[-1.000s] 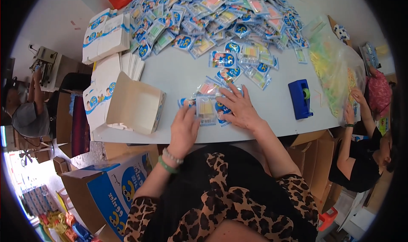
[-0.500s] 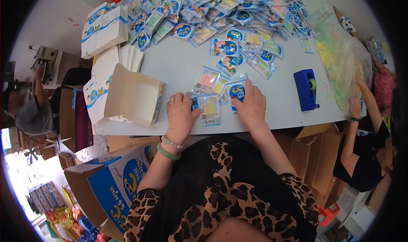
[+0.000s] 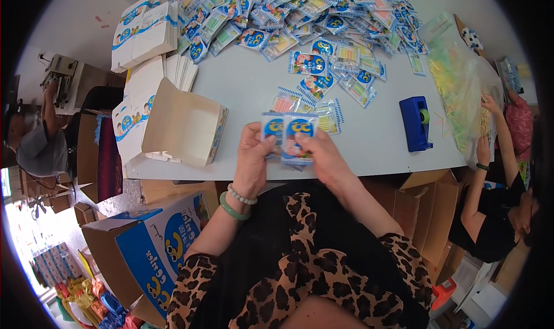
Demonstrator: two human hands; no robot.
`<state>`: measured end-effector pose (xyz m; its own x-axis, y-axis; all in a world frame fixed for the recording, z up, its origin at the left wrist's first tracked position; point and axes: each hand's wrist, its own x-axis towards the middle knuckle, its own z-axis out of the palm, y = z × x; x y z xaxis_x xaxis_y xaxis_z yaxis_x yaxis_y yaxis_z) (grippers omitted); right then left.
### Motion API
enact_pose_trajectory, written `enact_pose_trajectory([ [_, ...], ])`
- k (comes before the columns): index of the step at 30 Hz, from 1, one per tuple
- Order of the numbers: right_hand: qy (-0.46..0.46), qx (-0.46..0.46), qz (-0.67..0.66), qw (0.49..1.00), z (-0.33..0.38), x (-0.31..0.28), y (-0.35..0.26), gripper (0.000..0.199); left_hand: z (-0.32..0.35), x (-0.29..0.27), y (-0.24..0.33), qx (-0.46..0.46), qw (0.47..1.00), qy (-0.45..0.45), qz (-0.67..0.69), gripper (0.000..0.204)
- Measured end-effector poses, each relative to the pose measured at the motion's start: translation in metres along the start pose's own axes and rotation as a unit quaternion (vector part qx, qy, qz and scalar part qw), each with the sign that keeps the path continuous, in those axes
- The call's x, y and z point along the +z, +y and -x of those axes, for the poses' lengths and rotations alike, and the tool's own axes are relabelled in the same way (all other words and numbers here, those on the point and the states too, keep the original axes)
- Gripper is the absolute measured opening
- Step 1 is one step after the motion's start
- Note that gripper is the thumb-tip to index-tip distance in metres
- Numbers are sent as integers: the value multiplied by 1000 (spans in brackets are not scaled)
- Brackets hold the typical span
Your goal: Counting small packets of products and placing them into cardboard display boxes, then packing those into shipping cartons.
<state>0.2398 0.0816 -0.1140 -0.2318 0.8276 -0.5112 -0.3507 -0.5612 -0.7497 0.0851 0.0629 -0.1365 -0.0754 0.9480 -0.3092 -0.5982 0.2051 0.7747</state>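
Note:
My left hand (image 3: 252,159) and my right hand (image 3: 323,156) together hold a small stack of clear plastic packets with blue-and-white headers (image 3: 288,134), lifted just above the near edge of the white table (image 3: 248,92). Each hand grips one side of the stack. A few loose packets (image 3: 314,107) lie on the table just beyond my hands. An open cardboard carton (image 3: 184,124) stands to the left of my left hand, its flap raised. A big heap of the same packets (image 3: 300,11) covers the far half of the table.
A blue tape dispenser (image 3: 415,123) sits right of my hands. Flat folded cartons (image 3: 147,32) are stacked at the left. A clear bag of yellow-green items (image 3: 461,81) lies at the right, where another person's hands (image 3: 490,107) work. A large blue-and-brown box (image 3: 150,248) stands on the floor.
My hands gathered packets flat on the table, then drew them together and lifted the stack off the surface toward me.

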Motion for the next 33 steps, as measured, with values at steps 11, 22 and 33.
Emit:
enact_pose_trajectory([
  [11, -61, -246, 500, 828, 3, -2, -4, 40, -1, -35, 5, -179, 977, 34, 109, 29],
  [22, -201, -298, 775, 520, -29, 1, -43, 22, -1, -47, 5, -150, 982, 41, 103, 27],
  [33, -211, -269, 828, 445, -82, 28, -56, 19, 1, -51, 1, -154, 979, 9, 130, 23],
])
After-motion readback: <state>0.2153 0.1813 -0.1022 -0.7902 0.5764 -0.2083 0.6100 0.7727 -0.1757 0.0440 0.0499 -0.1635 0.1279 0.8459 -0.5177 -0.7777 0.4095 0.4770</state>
